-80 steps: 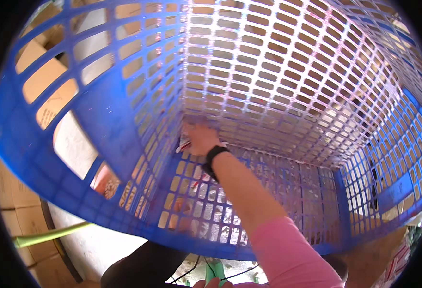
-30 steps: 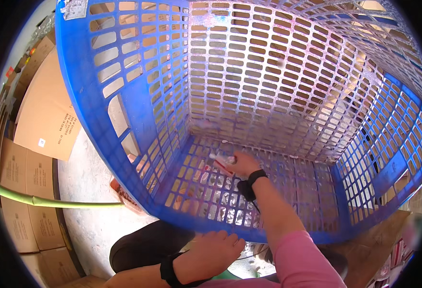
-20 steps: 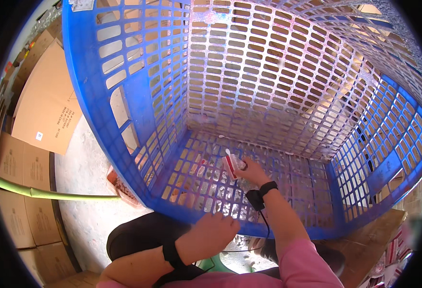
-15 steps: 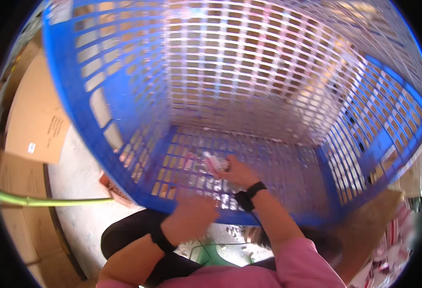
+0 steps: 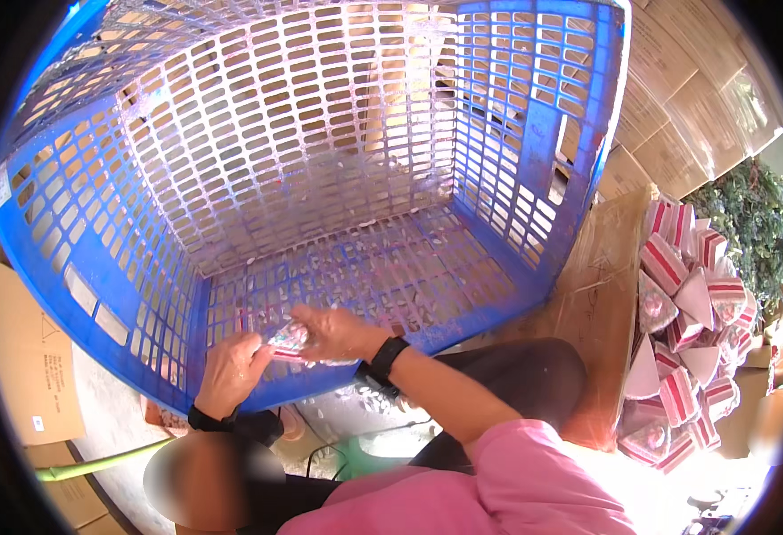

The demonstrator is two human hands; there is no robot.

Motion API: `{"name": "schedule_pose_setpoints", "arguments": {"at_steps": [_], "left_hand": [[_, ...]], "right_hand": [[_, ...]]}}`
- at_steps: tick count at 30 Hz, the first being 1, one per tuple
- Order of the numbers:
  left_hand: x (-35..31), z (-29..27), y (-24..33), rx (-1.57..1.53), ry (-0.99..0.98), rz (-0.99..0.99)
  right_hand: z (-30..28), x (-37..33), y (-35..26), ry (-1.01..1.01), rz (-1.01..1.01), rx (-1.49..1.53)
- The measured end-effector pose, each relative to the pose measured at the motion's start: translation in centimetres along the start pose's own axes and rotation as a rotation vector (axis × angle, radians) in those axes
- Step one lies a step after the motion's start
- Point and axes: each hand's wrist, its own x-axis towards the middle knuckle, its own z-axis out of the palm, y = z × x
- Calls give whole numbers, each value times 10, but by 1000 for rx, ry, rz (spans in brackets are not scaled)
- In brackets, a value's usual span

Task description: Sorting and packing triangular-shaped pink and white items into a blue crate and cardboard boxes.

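In front of the basket's near rim, my two hands hold a small cake-slice-shaped piece (image 5: 290,341) with a pale, speckled top and a red stripe along its side. My right hand (image 5: 342,333) closes round its right end, covering part of it. Thumb and fingertips of my left hand (image 5: 231,373) pinch its left edge. Behind them lies the large blue plastic basket (image 5: 489,332), on its side with its opening toward me. Small pale flakes (image 5: 369,259) are scattered over its slatted lower wall.
Several similar pink-and-white cake slices with red stripes (image 5: 681,392) are heaped at the right, beside a brown cardboard box (image 5: 601,294). Green foliage (image 5: 748,223) and stacked cartons (image 5: 668,107) stand behind. At the left are a carton (image 5: 30,357) and a green pole (image 5: 97,468).
My view has turned right, bringing the heap of slices into sight. The right hand has drawn the slice out of the basket toward me, and the left hand has come onto it.
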Motion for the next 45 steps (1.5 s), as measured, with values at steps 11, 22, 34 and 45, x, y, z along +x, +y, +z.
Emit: {"name": "schedule_pose_setpoints", "arguments": {"at_steps": [11,22,34,45], "left_hand": [[4,-40,52,-336,218,262],[5,-23,59,-1835,-166,-15],[26,7,74,-1786,-186,-323],[35,-14,60,-1336,-84,-65]], "right_hand": [[-95,-39,-88,-268,9,420],[-103,-57,-94,-238,-35,518],[-106,-28,-81,180,-88,1626],[-99,-21,-70,45,-126,1651]]}}
